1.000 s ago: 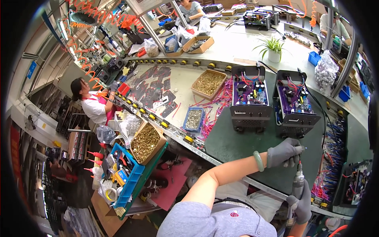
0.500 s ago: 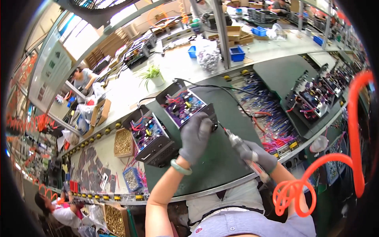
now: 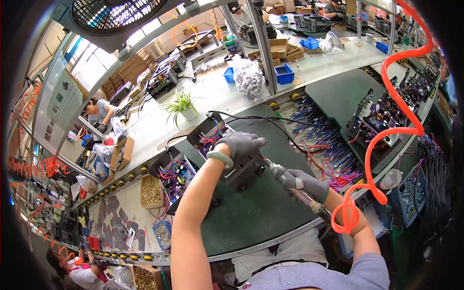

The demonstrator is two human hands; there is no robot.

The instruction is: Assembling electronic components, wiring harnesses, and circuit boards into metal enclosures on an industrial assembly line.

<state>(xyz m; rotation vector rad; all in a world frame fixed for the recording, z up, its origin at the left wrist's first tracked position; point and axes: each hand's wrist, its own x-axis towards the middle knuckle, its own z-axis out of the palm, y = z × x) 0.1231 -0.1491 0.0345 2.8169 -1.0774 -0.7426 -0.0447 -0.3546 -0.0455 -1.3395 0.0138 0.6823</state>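
Observation:
My left hand [image 3: 241, 145], in a grey glove, is closed over the upper edge of a black metal case [image 3: 245, 174]. Wires and circuit parts fill the case, partly hidden behind the hand and wrist. My right hand [image 3: 307, 185], also gloved, grips an air screwdriver [image 3: 278, 170] around its barrel. Its thin bit points up and left at the panel's right end, close to the left fingertips; whether it touches a screw is too small to tell. A second open case [image 3: 176, 178] with circuit boards stands to the left, partly behind my left forearm.
An orange coiled air hose [image 3: 398, 130] hangs at the right, down by my right forearm. Black cables [image 3: 280, 126] run across the bench near bundled wires [image 3: 314, 137]. Boxes of screws [image 3: 152, 191] sit at the left. A potted plant [image 3: 183, 108] stands beyond the cases. Other people work farther off.
The case has turned, its panel now facing me more. My left hand has moved over its upper edge, and the screwdriver has come up to the panel's right end. The hose has swung.

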